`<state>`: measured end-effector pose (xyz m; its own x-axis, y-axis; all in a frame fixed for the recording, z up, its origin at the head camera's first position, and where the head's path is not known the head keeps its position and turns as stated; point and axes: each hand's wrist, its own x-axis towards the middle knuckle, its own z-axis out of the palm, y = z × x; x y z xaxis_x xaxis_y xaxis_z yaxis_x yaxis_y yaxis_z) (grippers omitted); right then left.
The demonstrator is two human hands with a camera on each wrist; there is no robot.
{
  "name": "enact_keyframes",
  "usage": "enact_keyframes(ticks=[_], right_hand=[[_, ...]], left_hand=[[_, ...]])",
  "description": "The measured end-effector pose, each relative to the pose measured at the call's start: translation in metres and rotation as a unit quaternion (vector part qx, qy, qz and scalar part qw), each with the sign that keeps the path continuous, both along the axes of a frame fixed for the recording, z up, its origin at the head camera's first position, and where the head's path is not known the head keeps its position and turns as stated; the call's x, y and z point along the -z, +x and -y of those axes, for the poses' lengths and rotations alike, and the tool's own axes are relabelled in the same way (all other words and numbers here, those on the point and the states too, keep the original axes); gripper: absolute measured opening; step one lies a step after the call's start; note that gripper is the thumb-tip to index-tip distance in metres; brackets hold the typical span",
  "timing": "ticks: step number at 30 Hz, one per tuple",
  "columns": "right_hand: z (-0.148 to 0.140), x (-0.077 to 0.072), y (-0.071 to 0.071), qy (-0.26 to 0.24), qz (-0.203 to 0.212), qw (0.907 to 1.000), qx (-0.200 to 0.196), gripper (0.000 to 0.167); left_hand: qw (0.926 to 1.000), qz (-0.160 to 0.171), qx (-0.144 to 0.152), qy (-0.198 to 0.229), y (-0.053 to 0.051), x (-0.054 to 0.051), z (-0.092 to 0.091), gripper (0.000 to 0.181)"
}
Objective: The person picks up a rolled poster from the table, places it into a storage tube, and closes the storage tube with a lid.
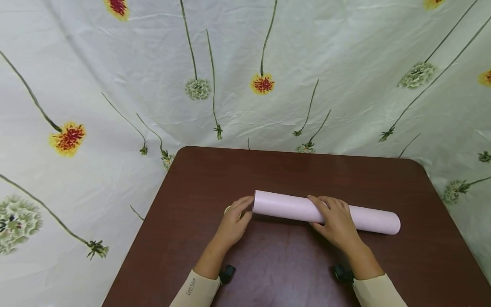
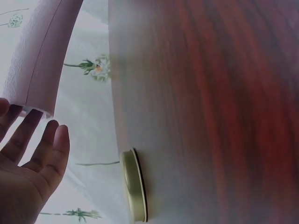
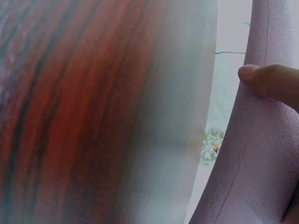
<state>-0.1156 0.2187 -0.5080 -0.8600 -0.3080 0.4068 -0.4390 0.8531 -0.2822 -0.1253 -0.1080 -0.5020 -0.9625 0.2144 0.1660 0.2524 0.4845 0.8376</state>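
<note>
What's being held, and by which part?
A pink roll, gripped near its middle by the right hand; the left hand is at one end.

I see the left hand (image 2: 27, 179) with its fingers spread at the pink roll (image 2: 44, 53)'s left end, two fingertips hidden by the rim; a gold lid (image 2: 132, 189) sits on the tabletop (image 2: 219, 116), flowered cloth (image 2: 88, 126) far behind.
</note>
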Motion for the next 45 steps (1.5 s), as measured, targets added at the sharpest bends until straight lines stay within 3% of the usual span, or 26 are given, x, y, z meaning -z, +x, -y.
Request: enact_keyframes(ticks=[6,14,22,28,35,45], right_hand=[[-0.001,-0.002,0.0,0.001,0.0,1.0,0.004,0.088],[-0.002,-0.003,-0.002,0.004,0.001,1.0,0.006,0.086],[-0.003,-0.002,-0.005,0.001,0.001,1.0,0.001,0.086],[-0.004,-0.002,-0.005,0.003,0.004,1.0,0.002,0.086],[-0.005,-0.002,-0.006,0.007,0.007,0.9999,0.004,0.085],[-0.003,-0.001,-0.005,0.005,0.01,0.9999,0.006,0.085]], left_hand=[[0.9998,-0.004,0.006,0.019,-0.004,0.0,0.009,0.047],[0.9967,0.009,-0.007,-0.08,-0.011,-0.003,0.029,0.059],[0.9799,0.028,-0.02,-0.196,-0.018,0.003,0.043,0.062],[0.9678,0.038,-0.025,-0.248,-0.02,0.008,0.046,0.07],[0.9594,0.053,-0.021,-0.276,-0.022,0.012,0.045,0.081],[0.9602,0.053,-0.026,-0.273,-0.023,0.013,0.045,0.072]])
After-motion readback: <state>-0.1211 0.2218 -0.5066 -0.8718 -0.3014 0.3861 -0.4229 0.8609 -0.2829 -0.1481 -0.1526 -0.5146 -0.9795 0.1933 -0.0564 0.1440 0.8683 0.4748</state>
